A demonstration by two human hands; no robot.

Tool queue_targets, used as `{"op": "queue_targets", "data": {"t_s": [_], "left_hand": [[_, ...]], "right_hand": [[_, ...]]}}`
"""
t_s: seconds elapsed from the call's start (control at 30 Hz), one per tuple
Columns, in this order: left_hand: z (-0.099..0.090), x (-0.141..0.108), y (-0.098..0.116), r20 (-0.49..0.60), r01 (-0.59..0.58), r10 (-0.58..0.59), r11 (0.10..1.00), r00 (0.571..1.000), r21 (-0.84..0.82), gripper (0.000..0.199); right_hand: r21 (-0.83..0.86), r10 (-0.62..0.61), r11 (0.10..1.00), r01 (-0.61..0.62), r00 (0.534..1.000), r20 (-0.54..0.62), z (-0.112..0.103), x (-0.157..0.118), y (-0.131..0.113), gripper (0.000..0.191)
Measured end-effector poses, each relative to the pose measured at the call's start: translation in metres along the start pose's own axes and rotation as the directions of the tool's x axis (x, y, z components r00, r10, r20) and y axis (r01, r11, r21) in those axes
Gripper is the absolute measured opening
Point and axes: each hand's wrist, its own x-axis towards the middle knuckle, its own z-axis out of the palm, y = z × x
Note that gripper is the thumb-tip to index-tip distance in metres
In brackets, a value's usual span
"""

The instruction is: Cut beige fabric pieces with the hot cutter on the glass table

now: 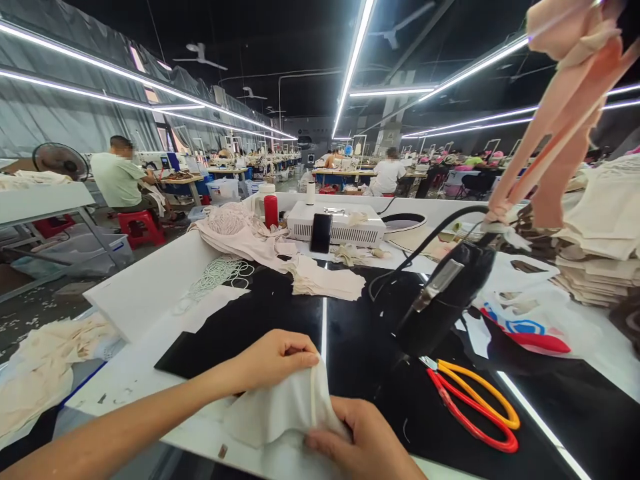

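Both my hands hold one piece of off-white fabric over the table's front edge. My left hand pinches its top edge between thumb and fingers. Lower and to the right, my right hand grips the fabric's right side, thumb in front. A narrow raised band runs down the cloth between the two hands. To the right, red-and-orange-handled cutters lie on the black table surface. Behind them a black device with a metal clip stands tilted, with a cable attached.
Cut beige pieces, a tangle of pale cord, a phone and a white vented box sit further back. Peach fabric strips hang at right, near a plastic bag and stacked cloth. A person sits far left.
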Motion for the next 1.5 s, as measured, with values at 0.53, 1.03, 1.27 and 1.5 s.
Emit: {"op": "queue_targets", "data": {"t_s": [0.53, 1.03, 1.27, 1.5], "left_hand": [[0.065, 0.012, -0.025, 0.154, -0.517, 0.601, 0.495, 0.784, 0.699, 0.003], [0.073, 0.027, -0.011, 0.285, -0.569, 0.599, 0.359, 0.748, 0.740, 0.020], [0.087, 0.026, -0.026, 0.261, -0.536, 0.651, 0.268, 0.713, 0.800, 0.021], [0.091, 0.019, -0.024, 0.215, -0.533, 0.701, 0.271, 0.680, 0.802, 0.019]], "right_hand": [[-0.310, -0.110, 0.943, -0.123, 0.763, -0.637, -0.081, -0.065, 0.048, 0.042], [-0.178, -0.417, 0.762, 0.622, 0.262, -0.870, -0.111, 0.006, -0.041, 0.040], [-0.104, -0.409, 0.650, 0.753, 0.231, -0.883, -0.090, 0.029, -0.043, 0.042], [0.013, -0.417, 0.581, 0.814, 0.311, -0.854, -0.081, 0.046, -0.041, 0.048]]}}
